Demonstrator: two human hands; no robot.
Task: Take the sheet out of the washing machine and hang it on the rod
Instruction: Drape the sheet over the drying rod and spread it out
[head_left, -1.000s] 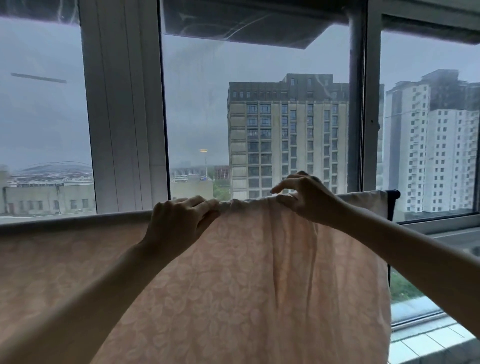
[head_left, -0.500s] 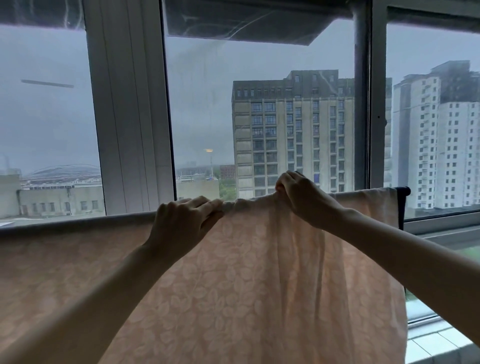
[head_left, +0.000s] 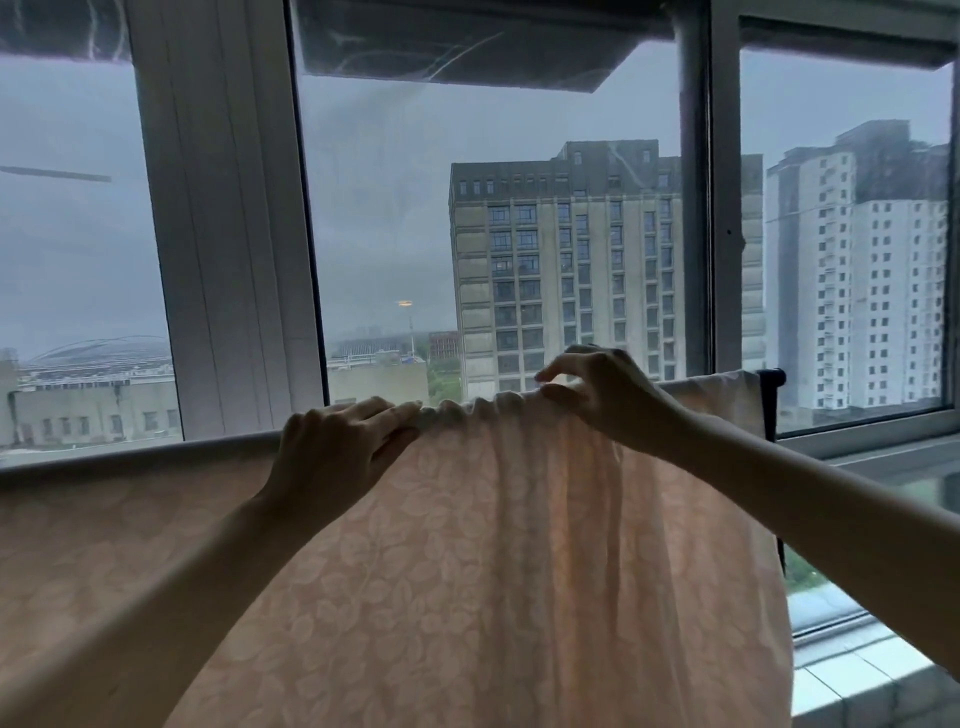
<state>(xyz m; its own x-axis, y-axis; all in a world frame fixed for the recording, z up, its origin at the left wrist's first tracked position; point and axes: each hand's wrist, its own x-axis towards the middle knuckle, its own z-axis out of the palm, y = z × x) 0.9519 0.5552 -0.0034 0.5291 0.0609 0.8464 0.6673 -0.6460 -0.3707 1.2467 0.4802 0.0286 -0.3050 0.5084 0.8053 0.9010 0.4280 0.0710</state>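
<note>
**Over the rod by the window**

Draped over the dark horizontal rod hangs the pale pink leaf-patterned sheet. Left hand rests flat, fingers straight, on its bunched top edge; right hand pinches that gathered edge

High-rise apt balcony, window, drying rod, tiled ledge

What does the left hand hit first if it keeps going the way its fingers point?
The left hand points right along the rod. First comes the bunched fold of the sheet, then probably the right hand beyond it; depth is unclear.
</note>
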